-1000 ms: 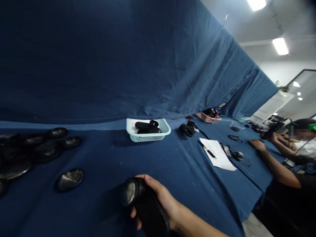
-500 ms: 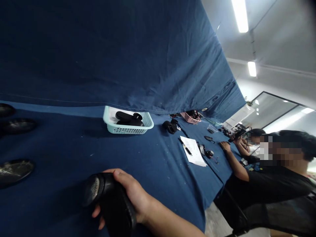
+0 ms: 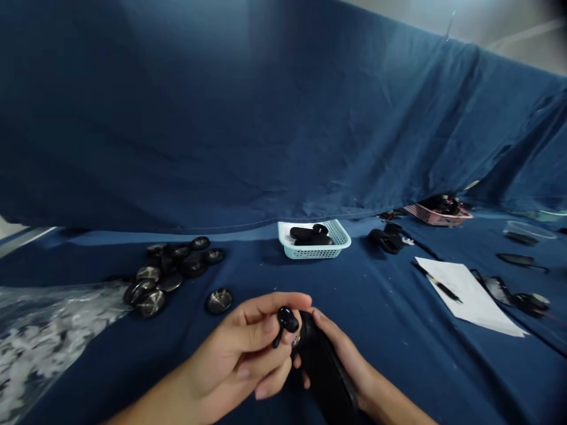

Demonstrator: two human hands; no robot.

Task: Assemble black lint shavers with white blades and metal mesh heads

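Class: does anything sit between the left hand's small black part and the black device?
Nothing visible: the left hand pinches the small black part right beside the top of the black device in the right hand.

Lower centre of the frame now: a bare left hand (image 3: 239, 354), a bare right hand (image 3: 351, 367), forearms uncovered, fingernails short and plain.

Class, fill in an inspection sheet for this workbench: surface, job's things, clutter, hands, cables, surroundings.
Surface: table under blue cloth, speckled with lint.
Job's things: black handheld device; small black round part at its top end.
Clutter: pile of black round caps; teal mesh basket holding black devices; white paper sheet with black pen; pink basket; clear plastic bag.
Hands: left hand pinches the part; right hand grips the device.
Cables: nothing seen.
Surroundings: blue curtain behind the table.
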